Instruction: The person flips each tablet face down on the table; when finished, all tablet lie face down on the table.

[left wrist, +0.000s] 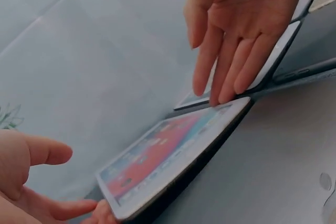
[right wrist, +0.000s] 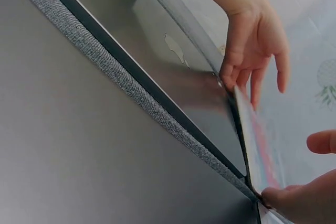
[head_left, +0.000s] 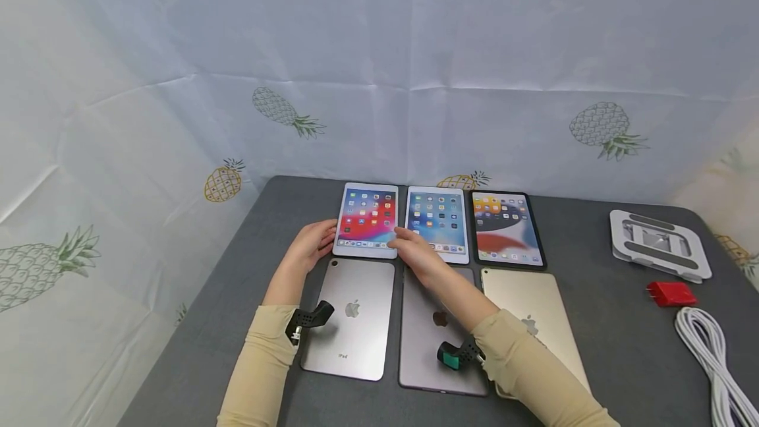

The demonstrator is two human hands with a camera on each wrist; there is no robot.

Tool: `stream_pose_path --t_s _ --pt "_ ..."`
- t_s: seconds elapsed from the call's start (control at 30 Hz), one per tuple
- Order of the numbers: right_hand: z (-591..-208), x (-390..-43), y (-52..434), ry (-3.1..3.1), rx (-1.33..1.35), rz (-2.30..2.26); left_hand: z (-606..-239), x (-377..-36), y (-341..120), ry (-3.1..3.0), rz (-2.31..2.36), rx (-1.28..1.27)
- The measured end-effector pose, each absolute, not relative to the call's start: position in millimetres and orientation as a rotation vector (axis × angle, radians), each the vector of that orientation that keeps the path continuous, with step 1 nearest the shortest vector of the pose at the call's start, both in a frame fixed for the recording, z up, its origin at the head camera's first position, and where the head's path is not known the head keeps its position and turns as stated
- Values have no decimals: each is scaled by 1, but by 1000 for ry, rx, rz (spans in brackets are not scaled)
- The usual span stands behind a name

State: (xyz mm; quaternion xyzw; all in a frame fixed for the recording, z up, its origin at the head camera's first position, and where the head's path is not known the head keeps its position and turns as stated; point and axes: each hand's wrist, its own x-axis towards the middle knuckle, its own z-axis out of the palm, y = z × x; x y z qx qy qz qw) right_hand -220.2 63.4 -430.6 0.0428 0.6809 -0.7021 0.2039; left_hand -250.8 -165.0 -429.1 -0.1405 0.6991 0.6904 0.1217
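A white-framed tablet [head_left: 367,221] with a red and blue screen lies at the back left of the table. My left hand [head_left: 311,242] is at its left edge, fingertips touching the side in the left wrist view, thumb held away. At its lower right edge is my right hand [head_left: 417,257], fingers mostly straight and thumb apart in the left wrist view. A second white-framed tablet [head_left: 437,219] is partly covered by the right hand. In front lie a silver iPad [head_left: 362,318], face down, and a grey tablet [head_left: 423,341] under the right forearm.
At the back right of the tablets is a black-framed tablet [head_left: 506,229]. A gold tablet [head_left: 560,312] lies face down before it. Further right are a folded white stand [head_left: 658,242], a red charger plug [head_left: 672,294] and a coiled white cable [head_left: 711,348]. A pineapple-print curtain [head_left: 504,38] hangs behind.
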Motion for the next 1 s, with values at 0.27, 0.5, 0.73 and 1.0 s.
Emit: stream_pose_path --t_s 0.27,0.5,0.73,1.0 --pt "-434 -220 57 1848 57 -1964 -421 -245 -165 2148 2059 -344" --pt "-433 -223 52 1960 35 -1850 -408 -241 -149 2377 2102 -321" --pt "-412 -234 50 1976 43 -1905 -396 -238 -126 2563 2105 -279" --pt "-387 -247 42 1918 -36 -2070 -387 -235 -107 2606 2095 -128"
